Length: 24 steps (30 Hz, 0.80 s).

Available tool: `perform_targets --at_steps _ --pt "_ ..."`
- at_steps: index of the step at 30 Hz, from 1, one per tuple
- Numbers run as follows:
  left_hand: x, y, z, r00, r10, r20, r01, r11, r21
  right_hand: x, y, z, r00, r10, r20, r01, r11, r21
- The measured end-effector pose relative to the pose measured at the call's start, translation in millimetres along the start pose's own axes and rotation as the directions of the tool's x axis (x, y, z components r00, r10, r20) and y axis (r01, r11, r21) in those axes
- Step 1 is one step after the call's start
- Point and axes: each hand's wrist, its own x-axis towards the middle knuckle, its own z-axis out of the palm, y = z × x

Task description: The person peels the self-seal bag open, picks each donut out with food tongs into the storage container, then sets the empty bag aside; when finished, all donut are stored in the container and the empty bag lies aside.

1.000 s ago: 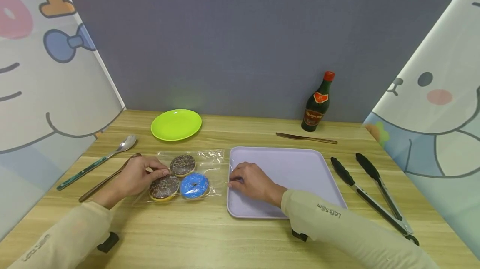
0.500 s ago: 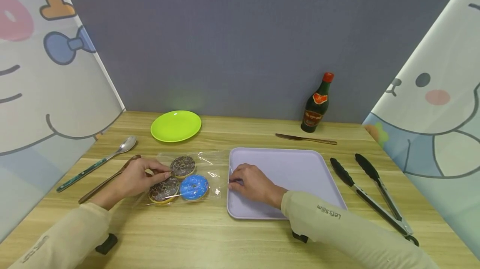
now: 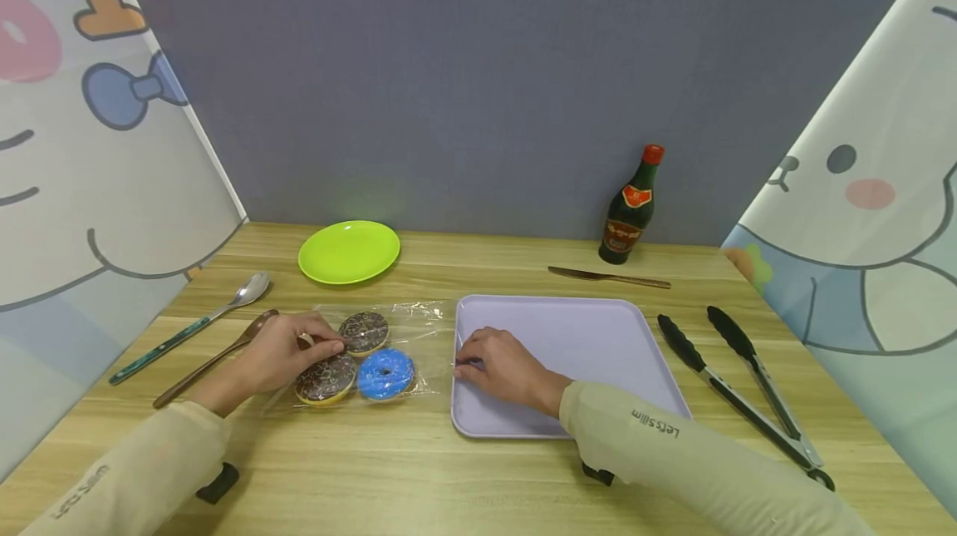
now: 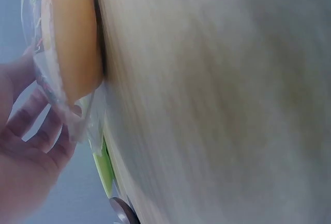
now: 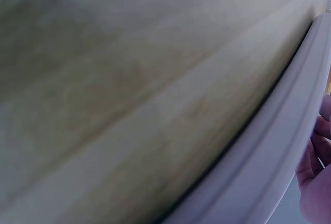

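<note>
A clear plastic bag [image 3: 422, 336] lies flat on the table with two chocolate-topped toy doughnuts [image 3: 364, 332] and a blue one [image 3: 385, 374] inside. My left hand [image 3: 287, 349] pinches the bag's film between thumb and fingers above the nearer chocolate doughnut [image 3: 326, 378]. In the left wrist view, film covers a doughnut's tan side [image 4: 77, 40] beside the fingers. My right hand [image 3: 504, 363] reaches across the lilac tray [image 3: 583, 336]. Its thumb and fingertips meet at the tray's left rim, seemingly pinching the bag's right edge; the film there is hard to see.
A green plate [image 3: 350, 252] stands behind the bag. To the left lie a green-handled spoon [image 3: 187, 332] and a brown spoon [image 3: 213, 361]. A dark bottle [image 3: 628, 212] and a knife [image 3: 609, 277] are at the back right. Tongs [image 3: 748, 395] lie right of the tray.
My left hand has shifted very slightly to the right while keeping its pinch on the bag. The right hand stays at the tray's left rim. The doughnuts stay nearly in place.
</note>
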Motion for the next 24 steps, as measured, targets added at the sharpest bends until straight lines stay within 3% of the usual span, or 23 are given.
perform_targets --at_steps 13,20,24 --pt "-3.8 2.3 -3.4 0.997 -0.076 -0.029 0.072 0.992 -0.104 -0.6 -2 0 1.000 -0.001 0.001 0.001 1.000 -0.007" --pt "-5.6 -3.0 -4.3 0.996 -0.088 -0.031 0.083 0.988 -0.131 -2.9 -4 -2 1.000 0.005 0.006 -0.005 1.000 -0.021" --pt "-5.1 -4.5 -4.2 0.996 -0.089 -0.026 0.085 0.986 -0.146 -13.3 -1 -12 0.999 0.015 -0.031 -0.015 1.000 -0.008"
